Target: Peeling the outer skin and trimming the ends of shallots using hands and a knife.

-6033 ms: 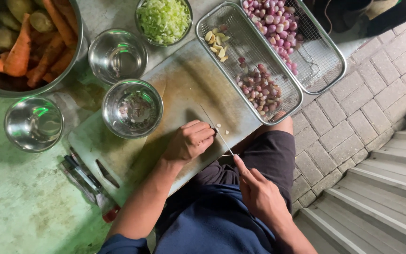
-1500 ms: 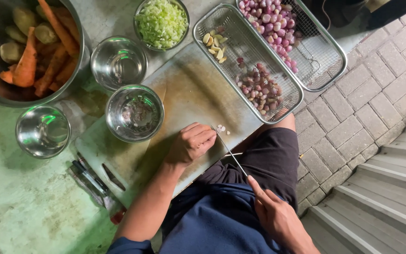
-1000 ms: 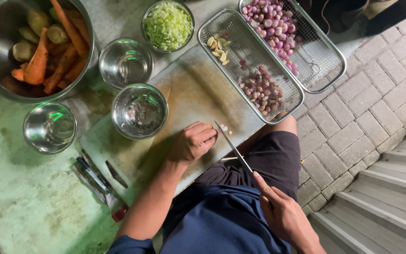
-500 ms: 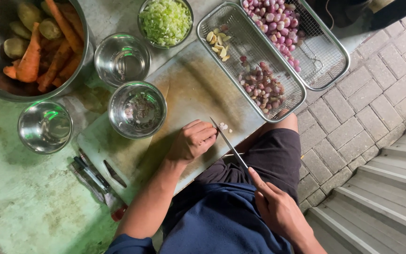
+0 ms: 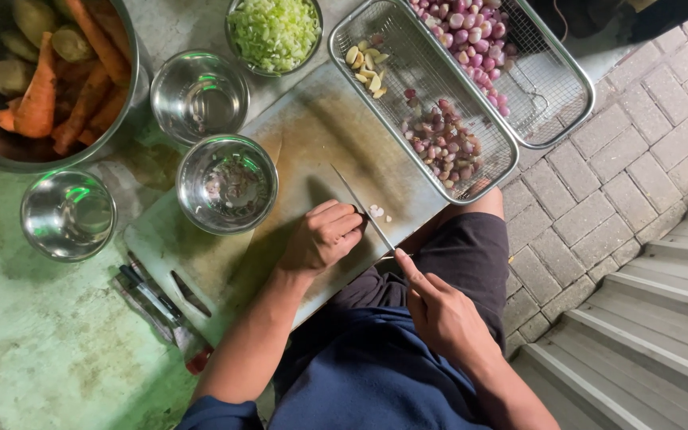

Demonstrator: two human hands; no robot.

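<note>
1. Right hand (image 5: 439,314) is wrapped tight round the handle of the knife (image 5: 362,209), index finger laid along the spine; the blade runs up and to the left across the board (image 5: 312,135).
2. Left hand (image 5: 324,237) sits curled on the board, knuckles touching the blade's left face. Whether its fingertips pinch anything, I cannot tell; they are tucked under.
3. The cut bits (image 5: 377,212) lie just on the blade's right side, pale and small, on the board's near edge. So the left hand is on one side of the steel, the cut pieces on the other.
4. The blade's long axis points diagonally toward the small bowl (image 5: 227,183).
5. Count: two hands, one knife, one board, three empty small steel bowls, one bowl of chopped greens (image 5: 274,32), one big bowl of carrots (image 5: 37,95), two mesh trays (image 5: 424,111) holding shallots and garlic cloves.
</note>
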